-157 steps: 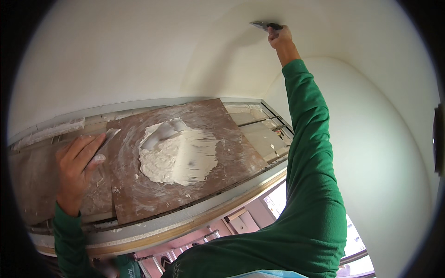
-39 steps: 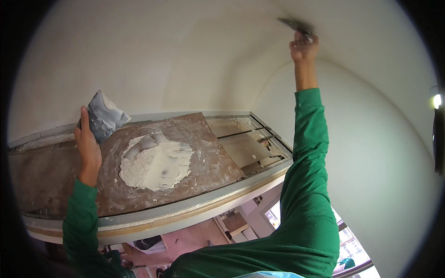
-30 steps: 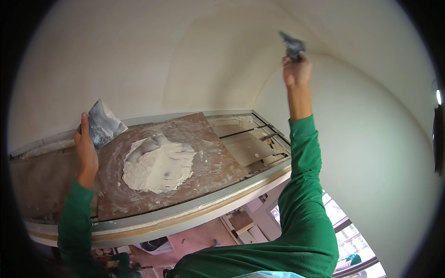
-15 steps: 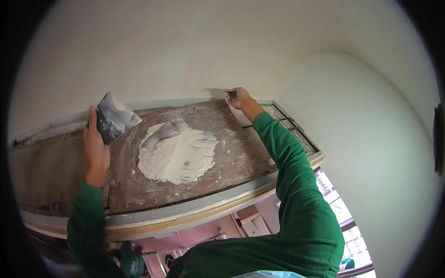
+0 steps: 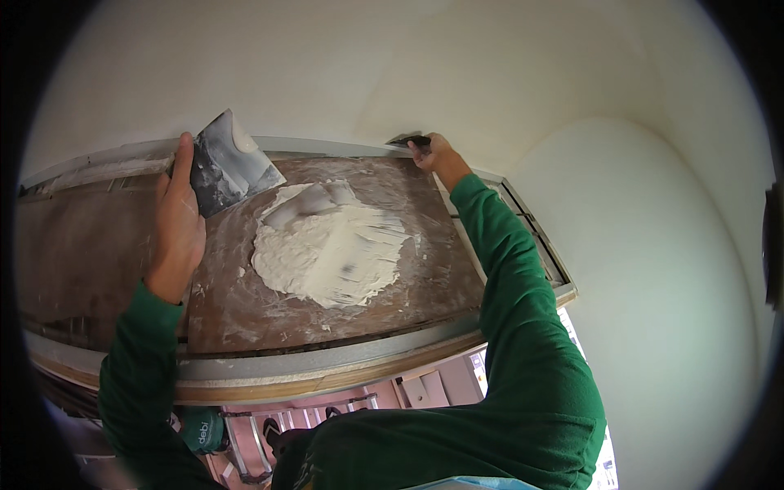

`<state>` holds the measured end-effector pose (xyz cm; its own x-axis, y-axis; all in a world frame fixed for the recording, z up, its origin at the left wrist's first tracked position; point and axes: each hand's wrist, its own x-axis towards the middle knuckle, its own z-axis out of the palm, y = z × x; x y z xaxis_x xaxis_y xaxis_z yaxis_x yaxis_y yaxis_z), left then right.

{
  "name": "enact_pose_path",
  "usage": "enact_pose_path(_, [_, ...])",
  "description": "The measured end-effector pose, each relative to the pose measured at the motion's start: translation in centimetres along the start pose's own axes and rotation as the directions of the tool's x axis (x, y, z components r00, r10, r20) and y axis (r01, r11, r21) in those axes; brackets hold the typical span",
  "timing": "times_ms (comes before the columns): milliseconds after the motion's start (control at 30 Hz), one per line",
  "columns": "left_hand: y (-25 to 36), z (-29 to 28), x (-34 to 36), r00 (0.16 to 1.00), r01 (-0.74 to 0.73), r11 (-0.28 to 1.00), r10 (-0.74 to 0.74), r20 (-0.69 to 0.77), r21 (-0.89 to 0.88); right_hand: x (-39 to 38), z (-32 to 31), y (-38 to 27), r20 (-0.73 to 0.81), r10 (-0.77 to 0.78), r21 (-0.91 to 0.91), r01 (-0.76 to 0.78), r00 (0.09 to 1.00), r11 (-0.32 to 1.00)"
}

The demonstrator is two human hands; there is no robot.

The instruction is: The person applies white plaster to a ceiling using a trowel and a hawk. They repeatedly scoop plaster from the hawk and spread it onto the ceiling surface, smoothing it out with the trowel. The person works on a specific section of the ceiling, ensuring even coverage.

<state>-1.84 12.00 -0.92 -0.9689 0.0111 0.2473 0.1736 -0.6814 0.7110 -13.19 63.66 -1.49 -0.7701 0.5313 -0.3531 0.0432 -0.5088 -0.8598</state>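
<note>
Two bare hands, seen from above by the person wearing the camera, each grip a flat tool over a long recessed ledge; both arms wear green sleeves (image 5: 531, 327). At left, the left hand (image 5: 178, 224) is closed on a broad scraper (image 5: 233, 167), one digit straight up along its near edge and the other fingers mostly hidden; the blade tilts upward, its dark face smeared with white and a pale lump near its top corner. Farther off and to the right, the right hand (image 5: 434, 153) is closed around a dark scraper (image 5: 408, 141), held low at the cream wall (image 5: 310, 73), just above the ledge's back edge; whether blade and wall touch cannot be told.

Between the hands and nearer the viewer, a thick patch of white paste (image 5: 327, 253) lies spread on a brown board (image 5: 233, 318), ridged on its right side and scraped thin at its upper left; the board rests within the ledge's grey rim (image 5: 245, 370); a smooth, pale curved wall (image 5: 645, 261) rises at right; far below are a metal ladder (image 5: 245, 445) and a green container (image 5: 202, 429).
</note>
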Motion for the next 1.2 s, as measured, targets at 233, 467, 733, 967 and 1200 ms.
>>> enact_pose_path(233, [0.3, 0.5, -0.6, 0.996, -0.014, 0.999, 0.017, -0.087, 0.034, -3.7, 4.1, -6.8, -0.035, -0.045, -0.126, 0.04, 0.998, 0.991])
enact_pose_path(467, [0.4, 0.5, -1.1, 0.997, -0.01, 0.998, 0.014, -0.073, 0.054, -10.5, 7.5, -15.0, 0.001, -0.279, -0.043, 0.279, 0.96, 0.959])
enact_pose_path(733, [0.4, 0.6, -1.6, 0.999, 0.037, 0.997, -0.035, -0.033, 0.063, -18.9, 8.3, -21.9, 0.081, -0.484, 0.091, 0.477, 0.872, 0.874])
enact_pose_path(967, [0.4, 0.8, -2.0, 0.992, 0.091, 0.984, -0.075, -0.106, 0.154, -25.8, 7.0, -23.6, 0.164, -0.684, 0.218, 0.65, 0.71, 0.728])
enact_pose_path(1200, [0.3, 0.9, -2.2, 0.997, 0.069, 0.995, -0.065, -0.049, 0.078, -33.2, 5.2, -22.9, 0.191, -0.85, 0.353, 0.774, 0.491, 0.526])
